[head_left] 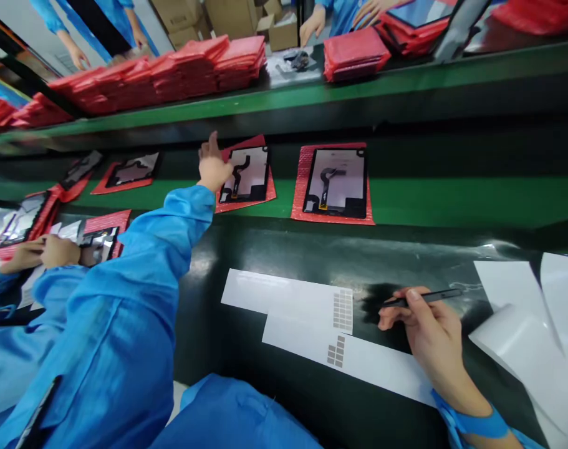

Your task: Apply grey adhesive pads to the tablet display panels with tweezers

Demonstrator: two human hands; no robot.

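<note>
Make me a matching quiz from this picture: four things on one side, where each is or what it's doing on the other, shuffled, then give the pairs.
Things
1. left hand
2. right hand
3. white label sheets
4. red bag stacks

Place or state
A. piled on the upper shelf
B. grips a thin black tool
C. lie flat on the dark table
D. reaches out to a panel on the green belt

Pairs: 1-D, 2-B, 3-C, 4-A

Left hand [213, 168] outstretched, right hand [428, 330] pinched
</note>
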